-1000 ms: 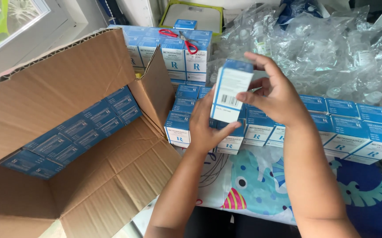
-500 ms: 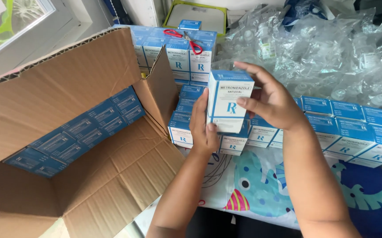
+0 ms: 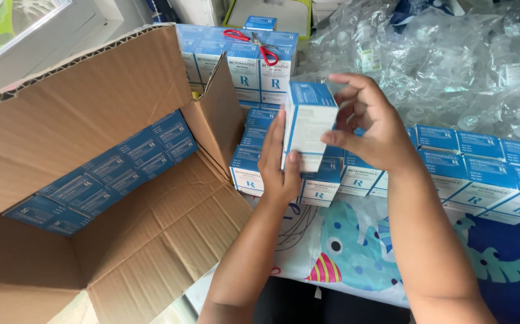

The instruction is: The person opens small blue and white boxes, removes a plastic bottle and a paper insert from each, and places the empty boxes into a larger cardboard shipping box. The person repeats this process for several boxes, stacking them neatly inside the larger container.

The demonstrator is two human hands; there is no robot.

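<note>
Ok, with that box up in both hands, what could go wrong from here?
The blue and white carton is pinched only by the fingertips of the left hand and right hand, so it could slip onto the rows of cartons below. The red scissors lie loose atop the rear stack; a bump might knock them off. The cardboard box flap crowds the left hand.

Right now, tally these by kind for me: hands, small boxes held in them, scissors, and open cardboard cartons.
Hands: 2, the left hand and the right hand
Blue and white box held between both hands: 1
Red-handled scissors: 1
Open cardboard carton: 1
Total: 5
The stacked boxes on the table are too many and too hidden to count.
</note>
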